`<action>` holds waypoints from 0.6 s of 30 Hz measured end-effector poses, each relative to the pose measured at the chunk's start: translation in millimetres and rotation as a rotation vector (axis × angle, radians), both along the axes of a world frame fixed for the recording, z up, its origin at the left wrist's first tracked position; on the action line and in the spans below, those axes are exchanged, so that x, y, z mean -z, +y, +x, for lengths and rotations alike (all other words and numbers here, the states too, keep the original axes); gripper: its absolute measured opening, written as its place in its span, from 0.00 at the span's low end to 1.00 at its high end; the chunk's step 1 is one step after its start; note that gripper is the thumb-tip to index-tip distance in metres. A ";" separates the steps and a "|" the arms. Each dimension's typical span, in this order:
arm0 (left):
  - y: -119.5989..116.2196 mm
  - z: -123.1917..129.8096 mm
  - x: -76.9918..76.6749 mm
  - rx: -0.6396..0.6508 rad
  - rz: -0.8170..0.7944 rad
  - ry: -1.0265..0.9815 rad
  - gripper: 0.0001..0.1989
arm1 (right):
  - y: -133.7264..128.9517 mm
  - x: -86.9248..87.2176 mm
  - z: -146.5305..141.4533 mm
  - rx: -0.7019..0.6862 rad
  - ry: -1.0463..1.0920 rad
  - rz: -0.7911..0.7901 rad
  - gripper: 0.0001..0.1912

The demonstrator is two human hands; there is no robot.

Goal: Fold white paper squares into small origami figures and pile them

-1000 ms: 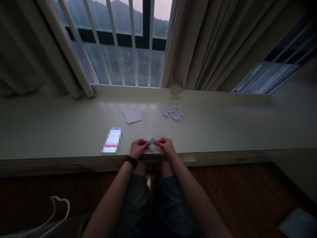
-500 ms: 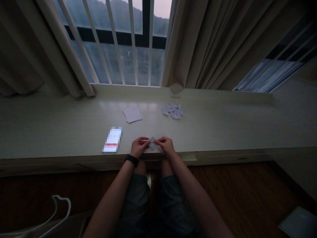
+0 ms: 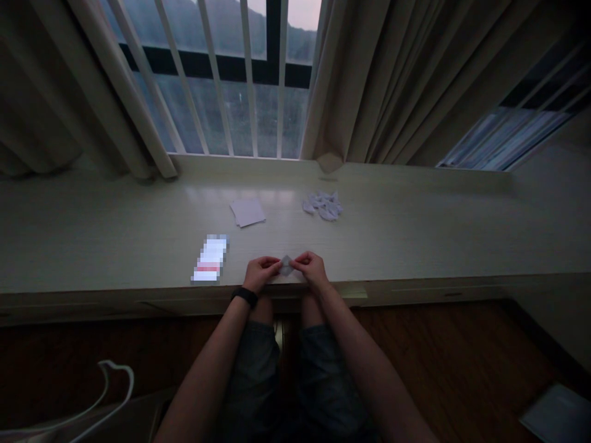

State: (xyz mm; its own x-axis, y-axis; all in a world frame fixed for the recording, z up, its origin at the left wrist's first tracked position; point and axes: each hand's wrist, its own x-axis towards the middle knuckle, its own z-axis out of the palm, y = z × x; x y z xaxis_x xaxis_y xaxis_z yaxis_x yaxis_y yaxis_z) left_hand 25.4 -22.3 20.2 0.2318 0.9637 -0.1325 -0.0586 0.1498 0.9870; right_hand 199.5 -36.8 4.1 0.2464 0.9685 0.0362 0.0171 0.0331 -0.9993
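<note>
A small folded piece of paper point(image 3: 286, 266), pale and roughly diamond-shaped, is held near the front edge of the white counter. My left hand point(image 3: 261, 272) pinches its left corner between thumb and fingers; a black band circles that wrist. At the opposite corner my right hand point(image 3: 311, 269) pinches the paper in the same way. Beyond the hands lies a short stack of square white paper sheets point(image 3: 249, 212). To its right is a loose cluster of small crumpled or folded white paper pieces point(image 3: 325, 206).
A phone point(image 3: 211, 258) with a lit, blurred-out screen lies left of my hands on the counter point(image 3: 415, 234). Behind stand a barred window point(image 3: 231, 111) and beige curtains point(image 3: 378, 86). A white curved cable or tube point(image 3: 127, 387) rises at lower left.
The right hand has shifted very slightly, and the left fingers sit closer together on the paper. Both hands keep their hold on it; the other things stay where they were.
</note>
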 end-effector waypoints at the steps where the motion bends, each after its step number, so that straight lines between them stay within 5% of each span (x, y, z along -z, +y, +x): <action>1: 0.1 0.5 0.1 -0.004 0.001 0.004 0.23 | -0.1 -0.1 0.2 -0.001 0.001 0.003 0.22; 18: -0.6 0.0 -4.6 0.079 -0.026 0.043 0.22 | -2.8 -6.0 1.2 -0.086 0.175 -0.006 0.22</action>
State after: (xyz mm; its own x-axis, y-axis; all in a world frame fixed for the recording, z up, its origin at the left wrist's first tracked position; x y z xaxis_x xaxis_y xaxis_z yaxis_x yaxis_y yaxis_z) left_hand 25.4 -22.9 24.8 0.3008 0.9386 -0.1691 -0.0031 0.1783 0.9840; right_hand 200.7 -39.6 10.1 0.1647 0.9863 -0.0052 -0.1596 0.0214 -0.9869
